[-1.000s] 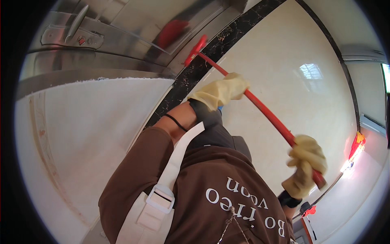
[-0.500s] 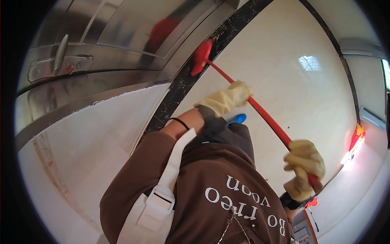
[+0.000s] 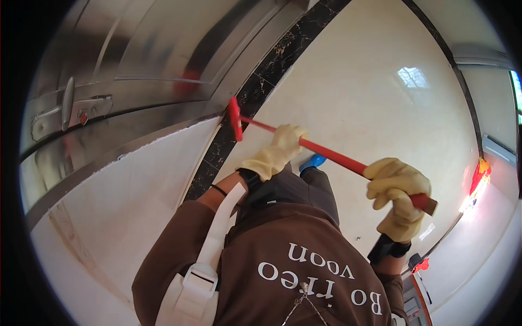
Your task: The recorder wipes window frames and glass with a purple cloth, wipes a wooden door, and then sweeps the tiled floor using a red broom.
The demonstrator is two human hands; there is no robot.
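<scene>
A long-handled red tool (image 3: 340,157) slants across my front, its narrow red head (image 3: 235,120) up at the dark strip along the wall's foot. Bristles or a blade do not show, so I cannot tell its exact kind. My left hand (image 3: 284,145), in a cream rubber glove, is closed around the shaft near the head. Farther along, my right hand (image 3: 399,190) wears the same kind of glove and grips the shaft near its butt end, which sticks out past the fingers.
A shiny metal door (image 3: 163,54) with a lever handle (image 3: 68,103) stands at the left, above a white wall (image 3: 136,174). Black marbled edging (image 3: 266,76) borders the glossy cream floor (image 3: 348,70). A blue shoe cover (image 3: 313,161) shows on my foot. Something red and orange (image 3: 481,173) glows at the right.
The tool's head has moved left and toward me along the dark edging, and the shaft lies flatter. Both hands have shifted with it, the left one leftward and nearer.
</scene>
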